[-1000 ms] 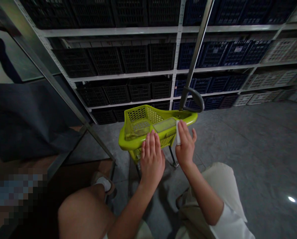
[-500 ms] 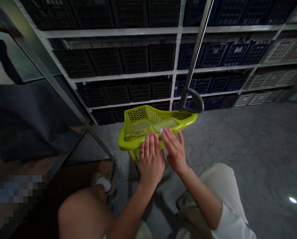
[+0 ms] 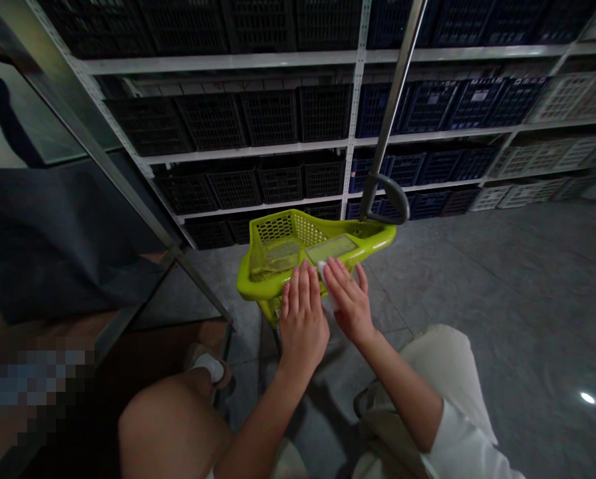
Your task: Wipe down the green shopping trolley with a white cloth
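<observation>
The left hand lies flat against the green cart. There, the right hand holds, apparently, a white wipe.

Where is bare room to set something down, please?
Bare grey floor lies right of the yellow-green plastic basket, between white metal shelving and the pale-trousered knee. The basket's near rim is crowded: left hand, and right hand with a white cloth or tissue.

you are resting your left hand on a green basket and holding a white cloth against its rim with your right hand.
</observation>
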`<state>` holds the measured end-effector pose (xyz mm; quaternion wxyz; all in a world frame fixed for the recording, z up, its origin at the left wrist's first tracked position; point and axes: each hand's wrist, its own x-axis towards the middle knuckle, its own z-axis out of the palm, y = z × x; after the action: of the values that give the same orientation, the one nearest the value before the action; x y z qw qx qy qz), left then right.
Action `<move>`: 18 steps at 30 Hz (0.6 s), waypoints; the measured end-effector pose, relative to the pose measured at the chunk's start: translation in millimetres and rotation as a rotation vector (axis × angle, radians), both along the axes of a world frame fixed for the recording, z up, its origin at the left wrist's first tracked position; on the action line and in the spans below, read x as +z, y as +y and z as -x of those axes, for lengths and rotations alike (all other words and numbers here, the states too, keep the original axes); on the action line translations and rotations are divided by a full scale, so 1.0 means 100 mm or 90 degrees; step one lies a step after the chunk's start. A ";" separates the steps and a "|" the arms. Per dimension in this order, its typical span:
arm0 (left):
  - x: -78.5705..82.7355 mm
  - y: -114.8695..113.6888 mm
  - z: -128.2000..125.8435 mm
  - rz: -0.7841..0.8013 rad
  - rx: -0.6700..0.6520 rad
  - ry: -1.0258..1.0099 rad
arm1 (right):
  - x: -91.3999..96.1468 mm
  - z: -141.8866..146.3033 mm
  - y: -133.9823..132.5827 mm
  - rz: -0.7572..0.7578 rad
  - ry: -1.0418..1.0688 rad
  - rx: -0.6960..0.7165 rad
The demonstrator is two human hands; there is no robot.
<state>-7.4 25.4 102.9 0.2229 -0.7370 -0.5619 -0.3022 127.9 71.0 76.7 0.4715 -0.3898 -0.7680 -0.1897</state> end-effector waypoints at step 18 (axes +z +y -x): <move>0.01 0.00 0.00 0.012 0.003 0.008 | 0.05 -0.35 0.24 0.039 0.173 -0.155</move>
<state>-7.0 25.7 103.9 0.2204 -0.7396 -0.5651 -0.2917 162.8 95.4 81.4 0.5320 -0.5162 -0.6500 -0.1675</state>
